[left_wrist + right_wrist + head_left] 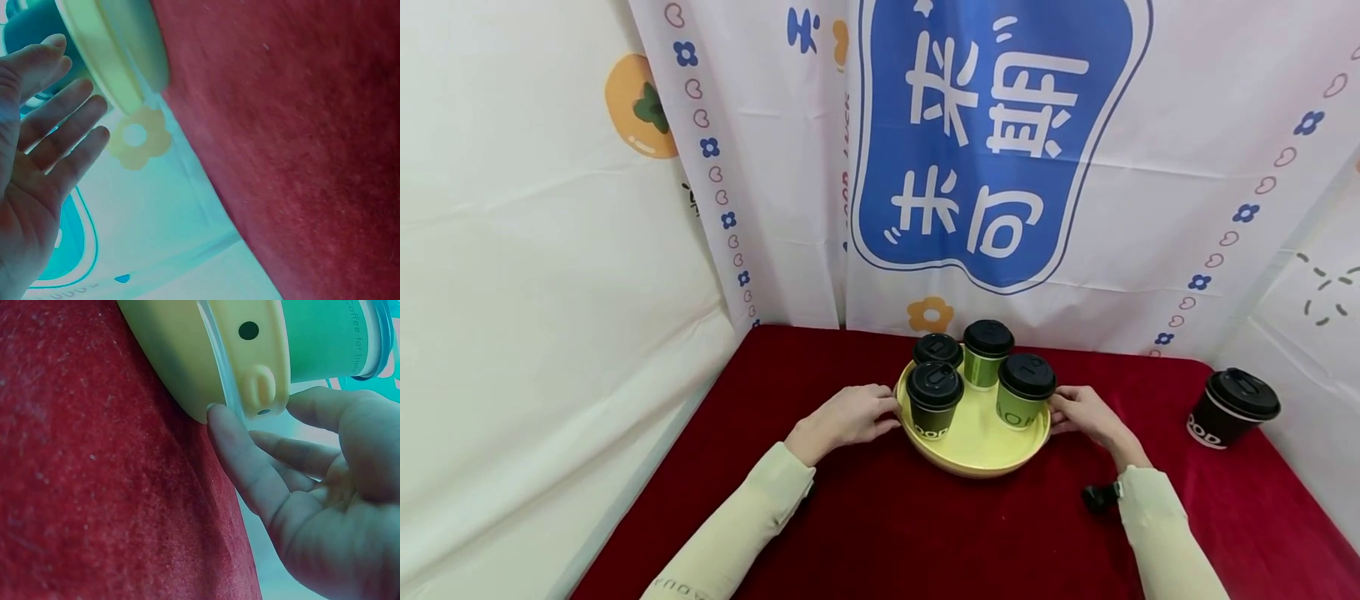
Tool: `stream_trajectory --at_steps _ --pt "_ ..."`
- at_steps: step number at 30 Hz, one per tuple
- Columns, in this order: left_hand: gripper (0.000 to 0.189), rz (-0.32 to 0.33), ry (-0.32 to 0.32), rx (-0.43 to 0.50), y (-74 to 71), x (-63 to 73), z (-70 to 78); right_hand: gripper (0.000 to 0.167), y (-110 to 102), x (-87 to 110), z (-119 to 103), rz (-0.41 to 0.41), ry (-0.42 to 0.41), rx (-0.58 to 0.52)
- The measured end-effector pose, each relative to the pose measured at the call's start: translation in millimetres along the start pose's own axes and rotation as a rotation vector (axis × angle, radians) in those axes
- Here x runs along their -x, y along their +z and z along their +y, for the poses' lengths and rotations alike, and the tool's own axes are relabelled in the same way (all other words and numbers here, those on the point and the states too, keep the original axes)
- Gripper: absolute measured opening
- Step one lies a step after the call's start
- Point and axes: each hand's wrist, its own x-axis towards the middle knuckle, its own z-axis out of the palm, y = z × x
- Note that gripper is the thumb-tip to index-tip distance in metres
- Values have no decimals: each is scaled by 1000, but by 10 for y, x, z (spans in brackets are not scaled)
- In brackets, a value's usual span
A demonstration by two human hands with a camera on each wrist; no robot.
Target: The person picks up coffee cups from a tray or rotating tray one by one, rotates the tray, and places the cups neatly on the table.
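"One wide white backdrop (992, 150) hangs behind, its fabric creased and printed with a blue panel. What lies below it?"

"A deep-red cloth (970, 533) with a velvety nap. Cream sleeves (737, 525) reach over it towards a round, shallow yellow tray (973, 450), smooth-walled, near the cloth's far edge."

"And the hands?"

"The left hand (850, 414) is at the tray's left side, fingers extended and spread, grasping nothing. The right hand (1086, 414) is opposite, unclenched, one fingertip touching the lower wall and the thumb at the rim."

"What stands on the tray?"

"Four tapered cups with black lids: a dark front cup (934, 412), a green right-hand cup (1021, 404), a green rear cup (981, 367) and a rear-left cup (937, 350). A fifth cup (1231, 408), dark, stands well apart, towards the cloth's right edge."

"Where is there room?"

"Yellow floor shows at the tray's front; red cloth stretches before it and out to the fifth cup."

"And what is unclear?"

"Both wrist views cut the tray off. The front cup hides most of the rear-left one. Whether the left fingertips touch the rim cannot be told."
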Motion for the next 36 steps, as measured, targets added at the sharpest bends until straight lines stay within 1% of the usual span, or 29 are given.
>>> stream_trajectory --at_steps 6,11,18,25,28,32,33,36 --pt "13 34 45 5 -74 22 148 45 10 13 -37 -8 1 -6" --pt "11 41 82 -11 -74 1 270 46 15 14 -42 -7 -2 -10" --pt "15 17 104 -35 -10 -33 377 46 6 11 -27 -3 0 -17" --pt "15 36 129 -73 43 -46 487 46 -4 28 -20 -3 2 -20" --pt "16 24 129 -80 61 -67 533 48 -11 28 -7 -6 -5 -15" --pt "15 0 138 -115 96 -90 567 49 -15 6 18 -7 -6 -21" --pt "14 -2 141 -125 102 -94 572 50 -19 0 25 -12 -13 -18" --pt "13 0 151 -153 117 -100 583 50 -17 -16 37 2 1 -30"
